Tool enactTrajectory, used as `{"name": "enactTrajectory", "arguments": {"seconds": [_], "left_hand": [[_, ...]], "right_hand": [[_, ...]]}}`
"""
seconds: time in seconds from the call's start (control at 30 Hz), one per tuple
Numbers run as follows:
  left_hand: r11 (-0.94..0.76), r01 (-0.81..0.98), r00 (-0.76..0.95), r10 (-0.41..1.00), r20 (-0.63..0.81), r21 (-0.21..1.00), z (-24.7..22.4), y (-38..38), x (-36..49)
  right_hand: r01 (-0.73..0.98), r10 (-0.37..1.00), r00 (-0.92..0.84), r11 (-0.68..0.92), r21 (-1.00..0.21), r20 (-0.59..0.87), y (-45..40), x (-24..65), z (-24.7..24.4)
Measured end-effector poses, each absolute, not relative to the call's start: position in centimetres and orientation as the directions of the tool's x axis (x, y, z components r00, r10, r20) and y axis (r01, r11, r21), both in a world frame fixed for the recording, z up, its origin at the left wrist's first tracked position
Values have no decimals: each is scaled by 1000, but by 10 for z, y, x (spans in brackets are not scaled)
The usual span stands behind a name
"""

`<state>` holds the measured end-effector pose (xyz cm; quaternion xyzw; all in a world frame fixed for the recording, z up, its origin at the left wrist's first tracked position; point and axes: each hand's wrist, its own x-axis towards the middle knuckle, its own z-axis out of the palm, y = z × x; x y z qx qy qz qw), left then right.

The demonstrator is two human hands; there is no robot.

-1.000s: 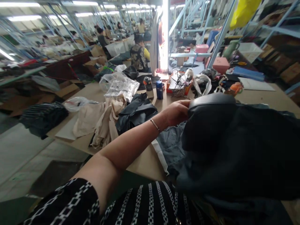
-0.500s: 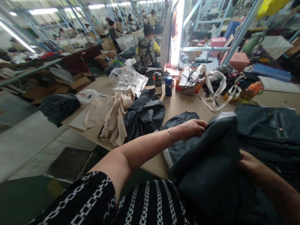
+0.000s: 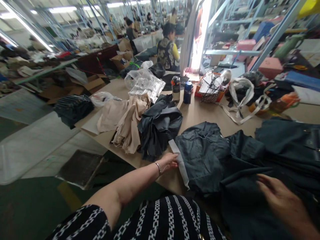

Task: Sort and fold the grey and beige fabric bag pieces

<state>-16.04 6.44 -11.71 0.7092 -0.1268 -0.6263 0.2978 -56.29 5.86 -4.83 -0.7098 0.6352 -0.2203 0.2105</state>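
A dark green-grey garment piece [image 3: 202,153] lies spread on the table, with a pale grey strip [image 3: 180,163] along its left edge. At that strip is my left hand [image 3: 170,162], its fingers closed on the edge; the thumb is partly hidden. On the right, my right hand [image 3: 280,196] has its fingers and thumb closed on a fold of dark fabric [image 3: 245,190], which hangs over the table's front edge. Whether this fold belongs to the spread piece I cannot tell.
A dark cloth stack [image 3: 287,136] lies at the right. Crumpled black cloth [image 3: 160,123] and beige cloth [image 3: 132,123] lie left. Behind stand a clear bottle [image 3: 176,89], a blue flask [image 3: 187,92] and an orange box [image 3: 212,88]. A co-worker [image 3: 167,51] sits beyond.
My left hand has let go of the raised dark fabric and moved left and down to the pale strip. The fabric has dropped, exposing the spread piece. My right hand has stayed on the fabric.
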Motion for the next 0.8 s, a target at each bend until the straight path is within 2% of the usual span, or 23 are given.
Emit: {"name": "enactTrajectory", "arguments": {"seconds": [0.07,0.13,0.23,0.33,0.47,0.57,0.63,0.73,0.8], "left_hand": [[-775,167,204,-577,-791,609,-118,59,-171],[-735,127,241,-628,-740,666,-113,54,-180],[-639,71,237,-735,-635,766,-97,52,-189],[-537,24,207,-822,-530,843,-78,54,-196],[-403,40,158,-901,-404,914,-64,60,-201],[-491,138,225,-830,-510,860,-61,64,-200],[-564,191,151,-792,-592,803,-59,64,-200],[-584,209,-11,-803,-595,784,-54,60,-201],[-566,175,15,-816,-577,805,-51,56,-201]], "right_hand": [[-721,-939,336,-210,-660,-69,59,-485,-60],[-690,-843,517,-306,-655,-150,62,-412,-72],[-732,-818,539,-339,-591,-199,65,-337,-85],[-692,-874,456,-229,-685,-169,57,-317,-92],[-540,-897,387,-32,-841,-215,37,-339,-96],[-417,-887,390,69,-907,-247,30,-355,-98],[-337,-873,402,140,-931,-277,34,-359,-97],[-246,-849,423,228,-942,-316,44,-358,-90],[-140,-828,431,330,-934,-357,50,-359,-81]]}}
